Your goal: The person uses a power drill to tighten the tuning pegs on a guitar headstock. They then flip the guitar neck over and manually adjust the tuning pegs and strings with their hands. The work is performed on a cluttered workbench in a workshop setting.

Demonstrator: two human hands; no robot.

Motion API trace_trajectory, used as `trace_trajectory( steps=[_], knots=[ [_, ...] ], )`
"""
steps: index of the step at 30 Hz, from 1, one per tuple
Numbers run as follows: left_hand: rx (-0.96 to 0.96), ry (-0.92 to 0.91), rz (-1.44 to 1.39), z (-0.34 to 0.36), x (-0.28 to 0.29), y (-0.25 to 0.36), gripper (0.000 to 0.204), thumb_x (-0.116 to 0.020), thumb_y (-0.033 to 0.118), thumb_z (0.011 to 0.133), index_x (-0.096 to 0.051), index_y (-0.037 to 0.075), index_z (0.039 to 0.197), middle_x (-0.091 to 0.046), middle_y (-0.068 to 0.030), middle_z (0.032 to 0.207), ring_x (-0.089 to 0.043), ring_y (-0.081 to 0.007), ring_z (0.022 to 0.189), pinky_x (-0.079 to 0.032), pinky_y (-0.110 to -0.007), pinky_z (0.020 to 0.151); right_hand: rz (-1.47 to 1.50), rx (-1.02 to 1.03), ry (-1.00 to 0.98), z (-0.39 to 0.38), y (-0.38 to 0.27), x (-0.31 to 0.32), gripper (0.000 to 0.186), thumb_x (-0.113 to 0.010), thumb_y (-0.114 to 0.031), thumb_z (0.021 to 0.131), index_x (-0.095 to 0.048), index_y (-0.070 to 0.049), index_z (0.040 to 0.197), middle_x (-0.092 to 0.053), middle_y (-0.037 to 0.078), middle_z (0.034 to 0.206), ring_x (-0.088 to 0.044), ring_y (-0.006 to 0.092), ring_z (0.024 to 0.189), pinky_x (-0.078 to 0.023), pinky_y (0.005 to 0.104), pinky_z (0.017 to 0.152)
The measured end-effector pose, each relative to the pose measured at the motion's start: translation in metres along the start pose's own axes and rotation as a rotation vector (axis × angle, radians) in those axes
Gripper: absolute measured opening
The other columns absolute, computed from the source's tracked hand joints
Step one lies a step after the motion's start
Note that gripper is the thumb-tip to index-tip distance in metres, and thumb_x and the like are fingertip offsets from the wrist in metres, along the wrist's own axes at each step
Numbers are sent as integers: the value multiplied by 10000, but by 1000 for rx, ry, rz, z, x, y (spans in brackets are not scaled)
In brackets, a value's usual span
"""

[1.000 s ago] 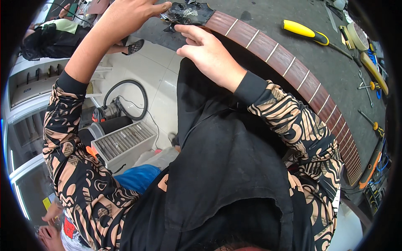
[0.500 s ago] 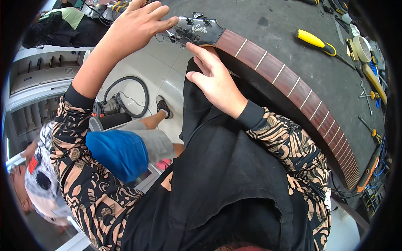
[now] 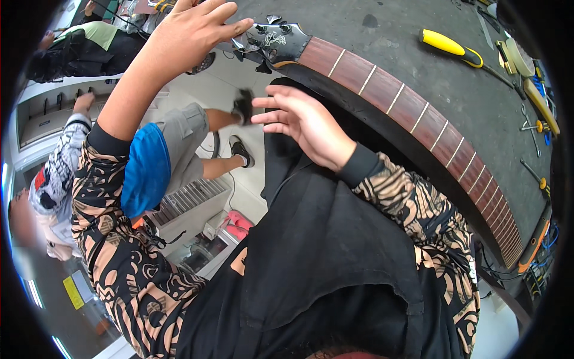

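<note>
A guitar neck with a dark red-brown fretboard lies along the bench edge, its black headstock toward the upper left. At the headstock's far end, my left hand has its fingers bent around something that the hand itself hides. A small shiny metal part and dark tuning pegs show beside its fingers. My right hand is off the guitar, just below the headstock, palm turned partly up and fingers stretched apart. Nothing is in it. A black apron hangs below the neck.
On the dark bench lies a yellow-handled screwdriver. Farther right are a tape roll, wrenches and an orange-handled tool. At left a person in grey shorts stands on the tiled floor, near pink slippers.
My right hand has come away from the headstock and opened, drawing lower. My left hand stays at the headstock's end. The person at left has shifted and reached an arm up.
</note>
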State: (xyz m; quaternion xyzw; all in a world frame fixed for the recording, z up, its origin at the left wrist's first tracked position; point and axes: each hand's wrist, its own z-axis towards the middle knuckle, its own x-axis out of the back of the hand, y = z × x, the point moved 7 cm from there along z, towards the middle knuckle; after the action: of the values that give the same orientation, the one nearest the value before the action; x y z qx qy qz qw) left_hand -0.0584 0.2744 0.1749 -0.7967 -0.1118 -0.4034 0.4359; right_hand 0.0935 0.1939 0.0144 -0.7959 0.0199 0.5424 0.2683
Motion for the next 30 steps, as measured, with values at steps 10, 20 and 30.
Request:
trace_trajectory(
  steps=[10,20,30],
  knots=[
    [-56,62,65,10,3,0,1241,-981,446,520,-491,384,1658,-569,47,1287,-547,-162,1297,-405,-432,1083,422,53,-221,62,8,-4,374,-383,-341,1209,-599,-48,1300,-726,125,1192,-709,274,1094,-557,424,995],
    [-158,67,90,17,25,4,532,-677,193,945,-666,282,1469,-582,14,1145,-568,-164,1207,-400,-406,1048,326,71,-154,56,8,-6,360,-360,-312,1203,-598,-52,1275,-711,137,1159,-709,266,1030,-557,403,944],
    [-248,128,159,18,42,12,404,-635,241,923,-752,245,1309,-507,30,997,-552,-149,1056,-348,-426,1040,352,40,-134,56,17,-6,381,-356,-336,1206,-600,-48,1264,-723,136,1108,-717,248,971,-570,379,903]
  ],
)
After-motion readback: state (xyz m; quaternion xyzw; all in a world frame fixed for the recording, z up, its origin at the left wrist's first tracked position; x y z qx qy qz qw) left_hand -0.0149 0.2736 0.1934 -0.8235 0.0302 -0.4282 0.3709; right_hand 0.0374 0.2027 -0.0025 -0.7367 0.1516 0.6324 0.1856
